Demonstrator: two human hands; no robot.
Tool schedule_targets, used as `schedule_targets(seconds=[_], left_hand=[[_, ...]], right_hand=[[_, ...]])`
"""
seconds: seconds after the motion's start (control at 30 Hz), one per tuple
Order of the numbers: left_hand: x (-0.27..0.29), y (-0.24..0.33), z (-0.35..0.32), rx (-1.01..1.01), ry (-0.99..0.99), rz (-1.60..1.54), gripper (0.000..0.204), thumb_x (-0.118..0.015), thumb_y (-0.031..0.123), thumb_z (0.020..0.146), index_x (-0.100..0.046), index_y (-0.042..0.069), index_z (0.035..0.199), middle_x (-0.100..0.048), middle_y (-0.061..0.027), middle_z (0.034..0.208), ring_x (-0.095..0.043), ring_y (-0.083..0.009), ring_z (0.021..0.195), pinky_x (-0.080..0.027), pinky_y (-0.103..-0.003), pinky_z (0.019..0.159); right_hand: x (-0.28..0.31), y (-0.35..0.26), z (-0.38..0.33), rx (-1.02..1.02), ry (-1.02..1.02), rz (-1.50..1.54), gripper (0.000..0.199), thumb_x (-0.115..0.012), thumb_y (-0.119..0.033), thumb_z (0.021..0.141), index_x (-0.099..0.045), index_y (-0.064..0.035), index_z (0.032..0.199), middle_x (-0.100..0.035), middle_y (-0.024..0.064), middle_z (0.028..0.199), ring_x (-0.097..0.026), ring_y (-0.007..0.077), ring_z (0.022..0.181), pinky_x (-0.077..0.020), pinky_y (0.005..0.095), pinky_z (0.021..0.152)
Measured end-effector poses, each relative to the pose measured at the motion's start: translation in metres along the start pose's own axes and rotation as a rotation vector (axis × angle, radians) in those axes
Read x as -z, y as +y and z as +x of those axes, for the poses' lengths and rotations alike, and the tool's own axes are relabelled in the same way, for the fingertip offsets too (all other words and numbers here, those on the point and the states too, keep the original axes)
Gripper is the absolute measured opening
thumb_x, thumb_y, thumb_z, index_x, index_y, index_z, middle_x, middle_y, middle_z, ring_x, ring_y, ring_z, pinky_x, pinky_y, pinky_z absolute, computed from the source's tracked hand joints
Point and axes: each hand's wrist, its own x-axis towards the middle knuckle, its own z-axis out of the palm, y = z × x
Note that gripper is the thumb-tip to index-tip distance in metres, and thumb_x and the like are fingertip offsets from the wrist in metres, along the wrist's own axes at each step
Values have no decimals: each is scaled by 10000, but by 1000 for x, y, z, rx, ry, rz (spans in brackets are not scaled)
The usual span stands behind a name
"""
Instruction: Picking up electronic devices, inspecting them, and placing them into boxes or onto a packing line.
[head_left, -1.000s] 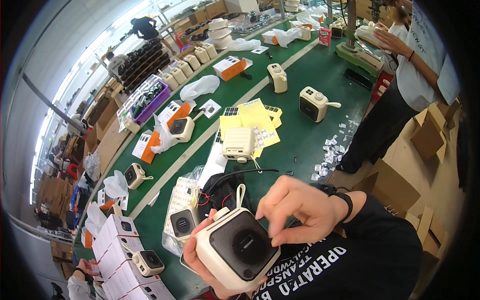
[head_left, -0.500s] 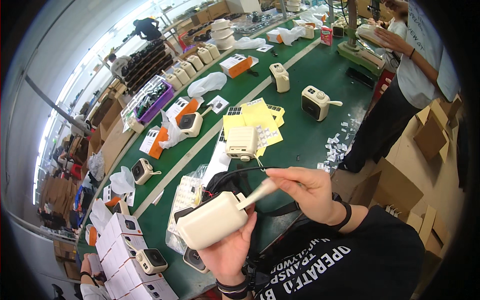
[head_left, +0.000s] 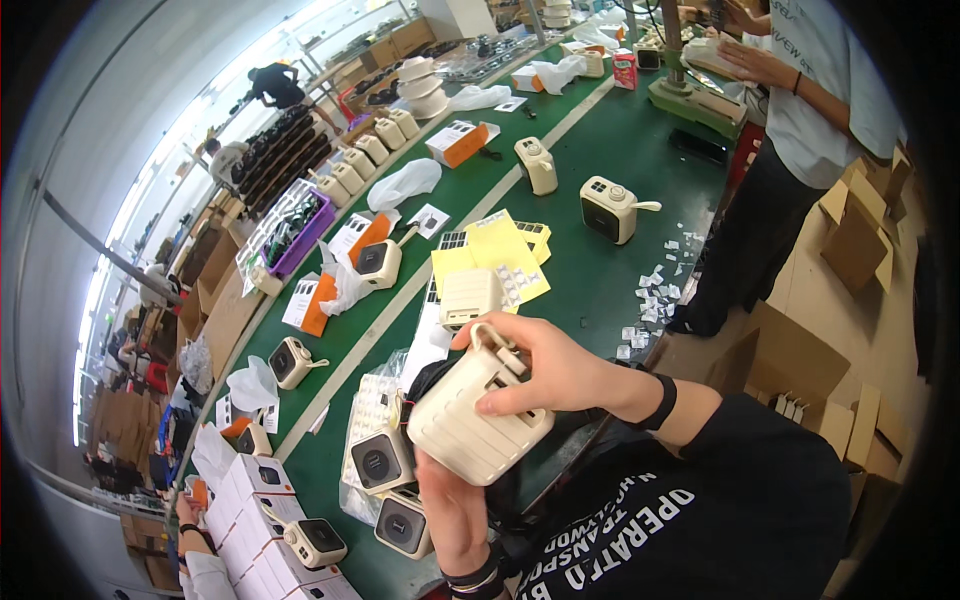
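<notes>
A cream portable speaker (head_left: 480, 425) with a ribbed face and a strap loop at its top is held up in front of me, tilted. My right hand (head_left: 540, 365) grips its upper end, thumb on the ribbed face and fingers over the top by the strap. From below, my left hand (head_left: 452, 490) supports it; that hand's fingers are hidden behind the speaker. Just beyond stands another cream speaker (head_left: 470, 297), beside yellow sticker sheets (head_left: 505, 255). Two speakers with dark square fronts, one (head_left: 380, 460) above the other (head_left: 403, 525), lie left of my left hand.
White boxes (head_left: 262, 515) are stacked at the lower left, a speaker (head_left: 315, 540) on them. More speakers, orange-and-white boxes (head_left: 462, 143) and plastic bags lie along the green table (head_left: 570, 285). A co-worker (head_left: 810, 110) stands at the far right, near a green press stand (head_left: 695, 100). Open cartons (head_left: 790, 350) stand right.
The speaker has been turned, so its ribbed face now shows. My right hand has gone from pulling the strap to gripping the speaker's upper end. The view has shifted slightly.
</notes>
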Motion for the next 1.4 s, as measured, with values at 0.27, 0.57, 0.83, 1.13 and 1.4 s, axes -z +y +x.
schedule_targets(seconds=[0.27, 0.57, 0.83, 1.13, 1.4], left_hand=[[-9, -3, 8, -174, 126, 20, 516, -565, 80, 828, -316, -51, 1261, -479, -156, 1208, -498, -234, 1094, -382, -346, 951], [-8, -14, 20, -252, 129, 188, 527, -497, 178, 893, -259, -24, 1318, -411, -171, 1285, -444, -267, 1160, -369, -393, 965], [1, 24, 4, -332, 112, 184, 538, -445, 175, 910, -212, -25, 1352, -355, -236, 1301, -382, -348, 1198, -307, -425, 1006], [51, 41, -17, -445, 387, 210, 511, -450, 202, 903, -268, -29, 1321, -423, -227, 1223, -463, -362, 1099, -341, -459, 976], [76, 37, -6, -394, 456, 197, 521, -433, 296, 925, -288, -18, 1316, -440, -191, 1221, -481, -328, 1088, -375, -437, 948]], right_hand=[[13, 17, 2, 110, 166, 208, 353, -532, -135, 890, -436, -48, 1218, -527, 39, 1056, -485, 89, 939, -411, 252, 826], [27, 17, 9, -80, -157, -97, 661, -748, -213, 703, -431, 88, 1200, -571, 121, 1062, -546, 137, 943, -447, 254, 823], [136, 39, 215, -96, 385, -1050, 556, -708, -403, 581, -617, 37, 908, -630, 205, 880, -623, 313, 824, -496, 364, 708], [201, 142, 350, -49, 800, -1430, 622, -732, -333, 649, -471, 32, 1079, -499, 225, 1109, -505, 342, 1014, -433, 424, 843], [115, 163, 364, 13, 119, -1226, 968, -783, -483, 514, -366, 53, 1204, -451, 242, 1163, -444, 389, 1063, -413, 463, 877]])
